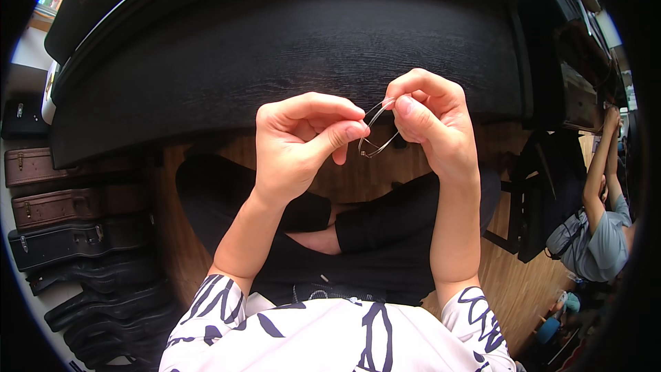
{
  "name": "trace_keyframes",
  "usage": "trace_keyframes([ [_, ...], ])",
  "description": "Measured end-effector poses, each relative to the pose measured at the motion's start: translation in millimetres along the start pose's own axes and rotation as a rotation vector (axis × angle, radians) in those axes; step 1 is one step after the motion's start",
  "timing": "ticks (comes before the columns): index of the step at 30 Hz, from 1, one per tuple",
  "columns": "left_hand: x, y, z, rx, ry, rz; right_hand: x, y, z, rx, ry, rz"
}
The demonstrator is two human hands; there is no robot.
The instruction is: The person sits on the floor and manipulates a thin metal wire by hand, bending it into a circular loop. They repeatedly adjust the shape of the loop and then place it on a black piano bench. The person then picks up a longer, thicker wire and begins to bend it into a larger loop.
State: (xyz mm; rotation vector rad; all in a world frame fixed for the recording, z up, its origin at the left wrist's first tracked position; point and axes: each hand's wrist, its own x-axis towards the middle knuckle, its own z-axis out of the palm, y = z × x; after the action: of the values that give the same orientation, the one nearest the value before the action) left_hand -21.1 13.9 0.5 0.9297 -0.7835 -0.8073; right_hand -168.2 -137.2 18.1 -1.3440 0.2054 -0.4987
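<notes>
A thin, pale loop of wire or string (379,146), with a small bit at its lower end, hangs between my hands in front of the black wood-grained bench or desk. My left hand (299,138) pinches it at the left with thumb and forefinger, the other fingers curled beneath. My right hand (430,120) grips the top of the loop between thumb and curled forefinger. Both hands are raised near the bench's front edge, above my crossed legs.
The black bench (206,41) spans the space ahead. Brown and black instrument cases (58,203) stack at the left. A dark stand or bag (533,193) is at the right. Beyond it a co-worker in grey (595,248) has both arms raised. Wooden floor (499,275) shows around me.
</notes>
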Motion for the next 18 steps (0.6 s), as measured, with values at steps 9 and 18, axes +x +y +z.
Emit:
trace_keyframes([
  [9,1,2,3,0.022,-0.002,-0.05,1,1,4,-0.063,0.097,-0.056],
  [18,1,4,6,0.177,0.127,0.085,2,2,11,-0.186,0.168,-0.12],
])
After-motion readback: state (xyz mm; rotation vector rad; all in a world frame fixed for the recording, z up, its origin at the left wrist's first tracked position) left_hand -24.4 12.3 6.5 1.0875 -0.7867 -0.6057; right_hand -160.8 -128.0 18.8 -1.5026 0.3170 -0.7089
